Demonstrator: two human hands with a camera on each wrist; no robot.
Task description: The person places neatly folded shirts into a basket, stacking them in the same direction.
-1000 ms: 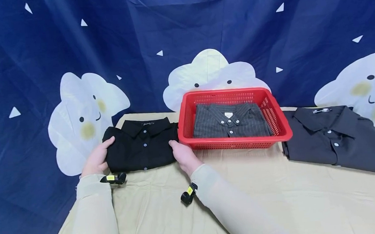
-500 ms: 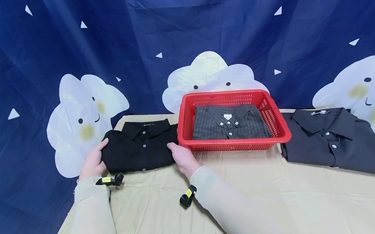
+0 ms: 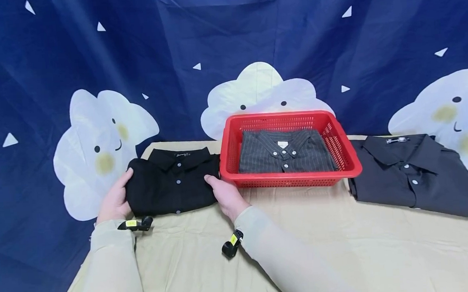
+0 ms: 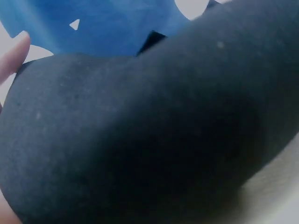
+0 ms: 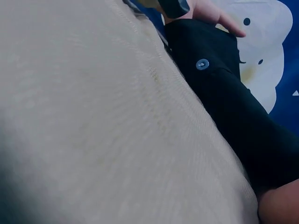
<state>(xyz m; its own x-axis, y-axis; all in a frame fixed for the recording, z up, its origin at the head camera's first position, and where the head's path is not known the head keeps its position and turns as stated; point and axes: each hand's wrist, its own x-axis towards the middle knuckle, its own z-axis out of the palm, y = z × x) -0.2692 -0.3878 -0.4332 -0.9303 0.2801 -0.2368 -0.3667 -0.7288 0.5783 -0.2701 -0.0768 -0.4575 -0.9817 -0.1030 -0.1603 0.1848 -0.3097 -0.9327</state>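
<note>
Beige cloth (image 3: 193,266) spreads wide; left hand (image 3: 115,200) and right hand (image 3: 227,196) grip black shirt (image 3: 167,189) edges.

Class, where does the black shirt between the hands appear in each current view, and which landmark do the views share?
Head: the black shirt is left of centre, between the left hand and right hand.
Left wrist: the black shirt fills most of the picture, blurred.
Right wrist: the black shirt runs from upper middle to the right edge.
Shared landmark: the blue curtain.
</note>
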